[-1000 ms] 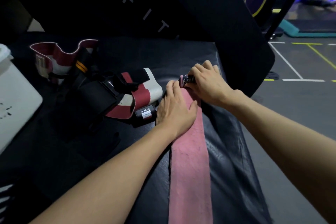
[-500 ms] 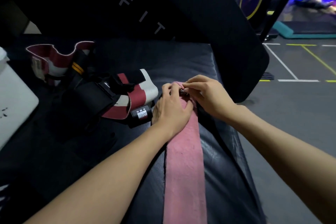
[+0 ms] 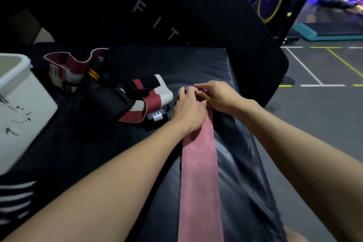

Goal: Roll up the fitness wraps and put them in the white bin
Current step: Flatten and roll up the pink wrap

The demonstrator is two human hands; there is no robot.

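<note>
Pink wrap (image 3: pixel 198 179) lies flat, lengthwise on black padded bench (image 3: pixel 241 173), running from near edge to both hands at far end; far tip hidden under fingers, roll state there cannot tell

Left hand (image 3: pixel 188 111) rests palm-down on wrap, fingers curled over its end

Right hand (image 3: pixel 218 95) beside it, touching left, fingertips pinching wrap's end

Red-white-black wraps (image 3: pixel 141 102) heaped just left of hands; another red-white wrap (image 3: pixel 72 68) farther left

White bin (image 3: pixel 21 108) at far left, well apart from pink wrap
</note>
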